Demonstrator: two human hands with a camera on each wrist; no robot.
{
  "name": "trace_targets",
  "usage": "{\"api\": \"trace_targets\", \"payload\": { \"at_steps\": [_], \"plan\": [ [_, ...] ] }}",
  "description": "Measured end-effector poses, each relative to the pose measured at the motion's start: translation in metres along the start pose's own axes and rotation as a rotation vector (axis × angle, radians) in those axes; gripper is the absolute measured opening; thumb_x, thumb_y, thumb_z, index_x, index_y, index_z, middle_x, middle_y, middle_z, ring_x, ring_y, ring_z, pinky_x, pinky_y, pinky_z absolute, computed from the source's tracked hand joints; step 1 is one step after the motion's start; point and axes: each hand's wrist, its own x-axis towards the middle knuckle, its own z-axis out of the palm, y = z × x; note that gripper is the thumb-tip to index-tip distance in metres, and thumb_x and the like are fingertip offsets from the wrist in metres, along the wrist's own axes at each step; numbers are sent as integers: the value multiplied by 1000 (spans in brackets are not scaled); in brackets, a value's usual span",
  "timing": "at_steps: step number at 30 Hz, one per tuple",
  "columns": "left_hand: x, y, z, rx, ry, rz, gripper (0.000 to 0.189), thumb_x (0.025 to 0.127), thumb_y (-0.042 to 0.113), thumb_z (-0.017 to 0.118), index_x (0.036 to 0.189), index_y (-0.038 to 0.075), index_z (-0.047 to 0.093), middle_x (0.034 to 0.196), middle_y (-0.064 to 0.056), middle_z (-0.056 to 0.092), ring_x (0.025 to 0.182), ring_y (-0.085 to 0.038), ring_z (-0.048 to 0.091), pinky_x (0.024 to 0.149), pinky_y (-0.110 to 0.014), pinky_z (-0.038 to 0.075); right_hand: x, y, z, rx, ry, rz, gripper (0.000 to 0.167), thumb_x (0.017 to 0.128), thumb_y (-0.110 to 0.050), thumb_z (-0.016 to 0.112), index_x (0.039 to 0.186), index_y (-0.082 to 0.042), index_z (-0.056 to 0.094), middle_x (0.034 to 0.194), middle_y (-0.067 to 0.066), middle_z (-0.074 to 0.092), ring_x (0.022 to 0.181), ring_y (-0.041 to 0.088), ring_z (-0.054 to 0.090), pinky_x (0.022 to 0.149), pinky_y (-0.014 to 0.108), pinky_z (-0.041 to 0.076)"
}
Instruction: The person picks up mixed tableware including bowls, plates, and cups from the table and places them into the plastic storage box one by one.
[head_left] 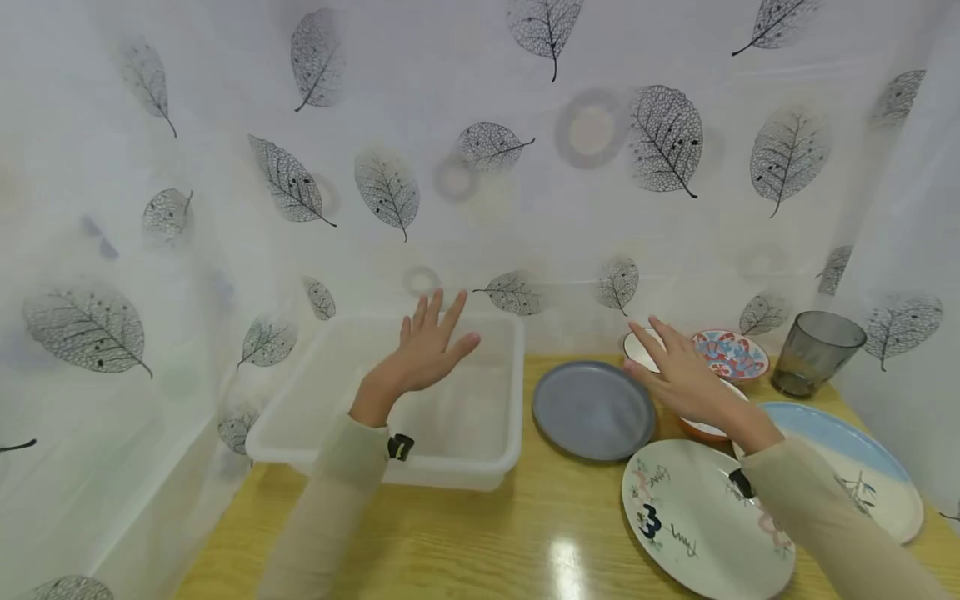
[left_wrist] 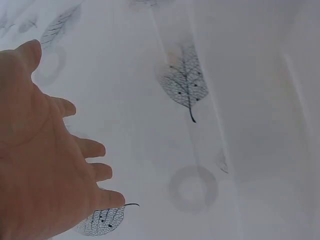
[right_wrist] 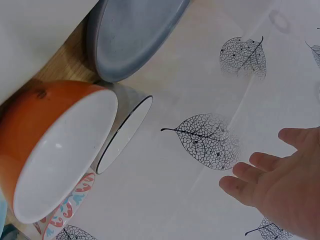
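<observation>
My left hand (head_left: 426, 350) is held in the air over the white plastic tub (head_left: 517, 400), fingers spread and straight, holding nothing. In the left wrist view the same hand (left_wrist: 50, 150) shows its palm against the leaf-print sheet. Over the dishes on the right hovers my right hand (head_left: 686, 379), also straight-fingered and without anything in it. Below and around it are an orange bowl with a white inside (right_wrist: 65, 155), a white dark-rimmed bowl (head_left: 641, 350) and a red-and-blue patterned bowl (head_left: 729, 354). My right arm partly hides the orange bowl in the head view.
A grey plate (head_left: 592, 410) lies between tub and bowls. Nearer are a flower-print plate with lettering (head_left: 697, 533) and a blue-and-cream plate (head_left: 832, 433). A smoky glass (head_left: 817, 354) stands back right on the wooden table (head_left: 465, 542). Leaf-print sheeting (head_left: 480, 225) encloses the back and sides.
</observation>
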Motion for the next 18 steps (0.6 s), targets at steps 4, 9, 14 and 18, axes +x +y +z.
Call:
{"api": "trace_targets", "payload": {
  "at_steps": [4, 9, 14, 18],
  "plan": [
    [-14, 9, -2, -81, 55, 50, 80, 98, 71, 25, 160, 29, -4, 165, -11, -15, 150, -31, -19, 117, -61, -9, -9, -3, 5, 117, 45, 25, 72, 104, -43, 48, 159, -7, 18, 154, 32, 20, 138, 54, 24, 104, 73, 24],
    [-32, 22, 2, -189, 109, 148, 82, 98, 69, 27, 161, 21, 7, 166, -14, -1, 152, -35, -1, 118, -62, 5, -22, -4, 12, 242, 74, 67, 67, 103, -33, 52, 154, 1, 25, 139, 33, 38, 118, 47, 52, 90, 60, 47],
    [-50, 35, 11, -259, 178, 225, 77, 101, 62, 32, 160, 15, 17, 165, -13, 12, 152, -31, 9, 119, -58, 13, -31, -4, 17, 311, 73, 151, 56, 102, -26, 54, 146, 4, 35, 125, 29, 54, 101, 37, 62, 76, 44, 53],
    [-65, 42, 18, -290, 242, 266, 71, 103, 55, 37, 158, 13, 22, 163, -11, 19, 151, -27, 14, 119, -54, 17, -34, -5, 24, 412, 21, 233, 55, 103, -26, 53, 145, 4, 35, 126, 28, 55, 97, 31, 63, 72, 35, 52]
  ]
}}
